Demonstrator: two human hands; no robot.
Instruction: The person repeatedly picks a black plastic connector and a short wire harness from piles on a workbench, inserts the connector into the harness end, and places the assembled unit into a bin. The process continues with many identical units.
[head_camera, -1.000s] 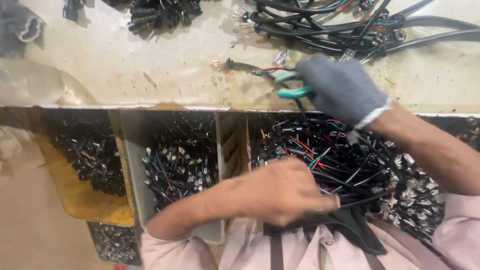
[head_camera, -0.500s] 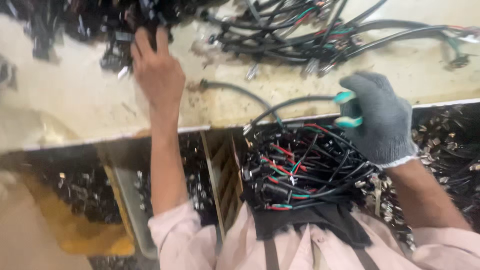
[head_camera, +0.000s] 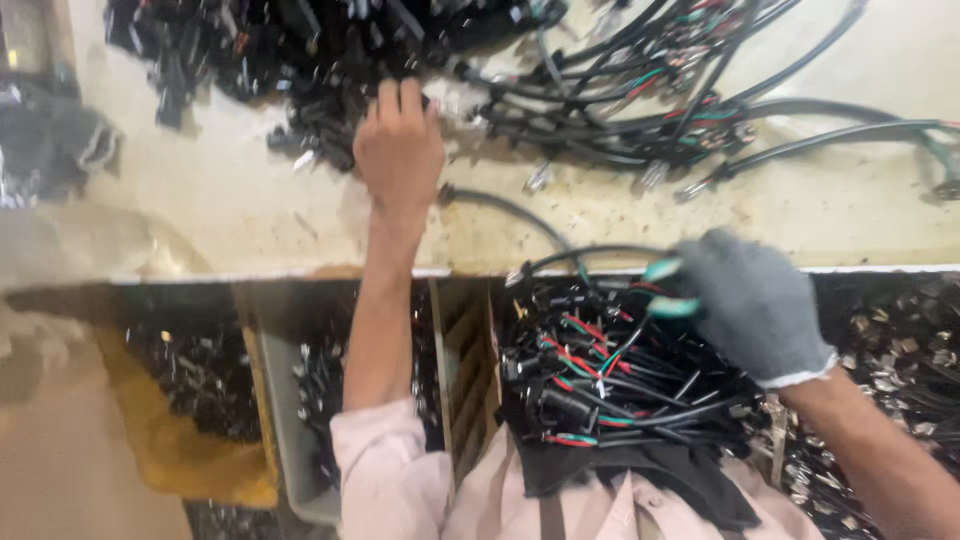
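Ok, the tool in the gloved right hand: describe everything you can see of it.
Only the teal-handled tool partly shows: two teal grips, plastic or rubber by the look, poke out left of the grey knit-gloved right hand, which closes around them. Its working end is hidden or blurred, so its kind is unclear. It sits at the workbench front edge, above the bundle of black cables, close to one curved cable.

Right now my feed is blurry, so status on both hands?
Left hand bare, reaching into black connector pile. Right hand gloved, gripping teal-handled tool. Black cable between.
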